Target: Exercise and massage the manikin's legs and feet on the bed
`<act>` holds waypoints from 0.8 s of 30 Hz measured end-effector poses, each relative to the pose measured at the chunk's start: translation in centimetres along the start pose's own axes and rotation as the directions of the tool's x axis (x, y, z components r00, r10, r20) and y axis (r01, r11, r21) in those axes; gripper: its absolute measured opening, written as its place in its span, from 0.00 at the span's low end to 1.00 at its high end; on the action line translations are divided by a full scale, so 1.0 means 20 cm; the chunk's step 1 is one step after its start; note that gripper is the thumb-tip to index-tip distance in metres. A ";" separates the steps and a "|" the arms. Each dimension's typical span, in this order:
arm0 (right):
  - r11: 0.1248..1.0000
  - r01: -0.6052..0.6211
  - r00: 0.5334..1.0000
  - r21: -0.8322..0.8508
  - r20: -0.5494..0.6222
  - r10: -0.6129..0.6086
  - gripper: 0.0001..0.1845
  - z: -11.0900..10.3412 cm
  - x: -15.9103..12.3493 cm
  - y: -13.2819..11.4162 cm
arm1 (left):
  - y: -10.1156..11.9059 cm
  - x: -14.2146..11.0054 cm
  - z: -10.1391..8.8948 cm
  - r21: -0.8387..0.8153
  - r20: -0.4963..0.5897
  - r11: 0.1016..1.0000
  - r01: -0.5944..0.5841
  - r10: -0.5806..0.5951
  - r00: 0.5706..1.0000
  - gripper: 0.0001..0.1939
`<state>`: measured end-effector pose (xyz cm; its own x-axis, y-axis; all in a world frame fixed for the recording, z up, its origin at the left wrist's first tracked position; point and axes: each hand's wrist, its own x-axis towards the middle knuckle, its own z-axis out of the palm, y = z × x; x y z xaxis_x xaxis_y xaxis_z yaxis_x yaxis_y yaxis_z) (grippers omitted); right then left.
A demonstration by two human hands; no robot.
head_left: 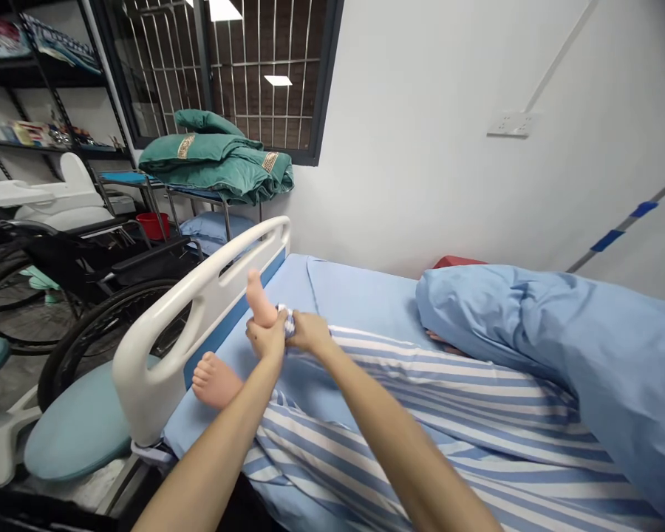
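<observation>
- Head view, clock taken around the middle of the picture: the work is between 7 and 8 o'clock, on the bed sheet (360,292).
- The upright foot (261,301), which looks like that of a manikin, points its toes toward 11 o'clock. It comes out of striped trousers (437,373).
- The left hand (267,338) has its fingers closed around the ankle end of this foot, probably to support it and prevent it from rolling. I cannot tell whether the heel touches the sheet.
- The right hand (309,332) is just beside it, with fingers gripping the trouser cuff (290,323), perhaps because the cuff is loose and needs control.
- The other foot (216,380), at 8 o'clock, lies free, its toes near the bed rail (169,336); this rail stands past both feet, likely to guard the bed end.
- At 4 o'clock, the blue quilt (510,318) is bunched over the upper part of the trousers, which leaves the lower legs uncovered and easy to reach.
</observation>
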<state>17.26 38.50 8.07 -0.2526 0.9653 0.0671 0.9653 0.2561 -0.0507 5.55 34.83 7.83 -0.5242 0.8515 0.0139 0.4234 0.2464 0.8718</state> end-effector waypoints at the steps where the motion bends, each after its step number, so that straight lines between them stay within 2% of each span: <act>1: 1.000 -0.014 1.000 0.014 -0.025 0.014 0.32 -0.11 0.00 0.03 | 0.11 0.01 0.01 -0.028 -0.034 1.000 -0.002 0.001 0.999 0.28; 3: 0.997 -0.023 0.993 0.067 -0.114 0.031 0.34 -0.34 -0.02 0.09 | 0.33 0.01 0.00 -0.141 -0.082 0.981 -0.135 0.124 0.989 0.30; 5: 0.987 0.023 0.971 0.159 -0.238 0.016 0.34 -0.59 -0.08 0.18 | 0.57 -0.04 -0.05 -0.197 -0.138 0.931 -0.307 0.283 0.949 0.31; 7: 0.964 0.103 0.936 0.244 -0.352 -0.011 0.30 -0.82 -0.16 0.27 | 0.80 -0.12 -0.11 -0.223 -0.196 0.855 -0.467 0.430 0.881 0.30; 9: 0.946 0.141 0.883 0.292 -0.469 0.013 0.27 -1.03 -0.26 0.37 | 1.02 -0.25 -0.18 -0.228 -0.229 0.770 -0.595 0.552 0.802 0.30; 11: 0.937 0.154 0.828 0.314 -0.559 0.051 0.26 -1.20 -0.36 0.45 | 1.21 -0.37 -0.24 -0.231 -0.218 0.697 -0.679 0.644 0.734 0.29; 13: 0.927 0.181 0.789 0.328 -0.612 0.062 0.25 -1.32 -0.44 0.51 | 1.34 -0.48 -0.29 -0.230 -0.199 0.648 -0.726 0.699 0.687 0.28; 15: 0.918 0.208 0.770 0.338 -0.635 0.059 0.24 -1.38 -0.49 0.54 | 1.41 -0.54 -0.31 -0.219 -0.187 0.627 -0.747 0.725 0.663 0.28; 18: 0.916 0.206 0.770 0.343 -0.635 0.065 0.23 -1.36 -0.48 0.52 | 1.39 -0.53 -0.32 -0.181 -0.178 0.642 -0.745 0.724 0.667 0.28; 21: 0.922 0.181 0.807 0.341 -0.587 0.059 0.25 -1.23 -0.40 0.45 | 1.26 -0.42 -0.30 -0.125 -0.170 0.696 -0.707 0.687 0.706 0.28; 24: 0.933 0.159 0.874 0.322 -0.485 0.019 0.29 -1.03 -0.27 0.35 | 1.05 -0.26 -0.28 -0.059 -0.124 0.780 -0.623 0.614 0.780 0.28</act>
<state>26.86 33.97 27.94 -0.1708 0.8235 0.5411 0.8397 0.4089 -0.3573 13.07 32.93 28.86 -0.2408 0.7575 0.6069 0.6134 -0.3658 0.7000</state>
